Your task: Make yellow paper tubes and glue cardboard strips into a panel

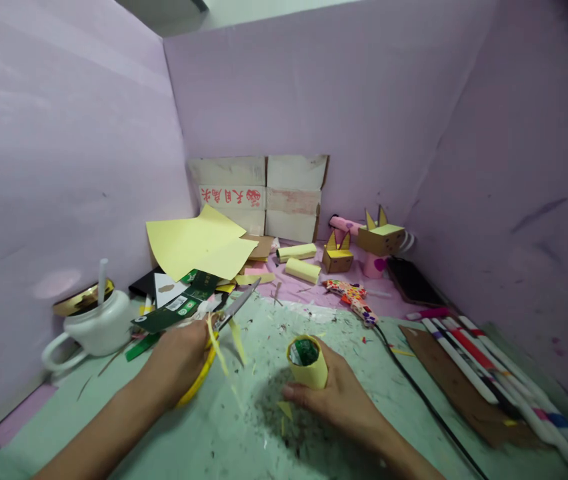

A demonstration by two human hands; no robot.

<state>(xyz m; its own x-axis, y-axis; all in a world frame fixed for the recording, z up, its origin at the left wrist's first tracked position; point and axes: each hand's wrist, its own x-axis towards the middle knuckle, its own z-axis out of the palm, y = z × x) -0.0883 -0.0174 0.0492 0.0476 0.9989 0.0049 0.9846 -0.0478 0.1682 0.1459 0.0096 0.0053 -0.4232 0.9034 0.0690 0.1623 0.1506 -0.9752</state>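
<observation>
My left hand (pixel 181 363) is wrapped round the yellow handles of a pair of scissors (pixel 237 303), whose blades point up and to the right. Thin yellow paper strips (pixel 220 347) hang beside the scissors. In my right hand (pixel 337 393) is a short tube (pixel 314 373) covered in yellow paper, its open end facing up and a green inside showing. A small yellow scrap (pixel 285 409) lies just below the tube. The scissors and the tube are apart.
Yellow sheets (pixel 199 243) and green card (pixel 179 310) lie behind my left hand, near a white mug (pixel 101 327). Two yellow tubes (pixel 303 270) and cardboard animal figures (pixel 338 257) stand further back. A patterned glue gun (pixel 359 307), phone (pixel 414 280) and markers (pixel 469 363) are at right.
</observation>
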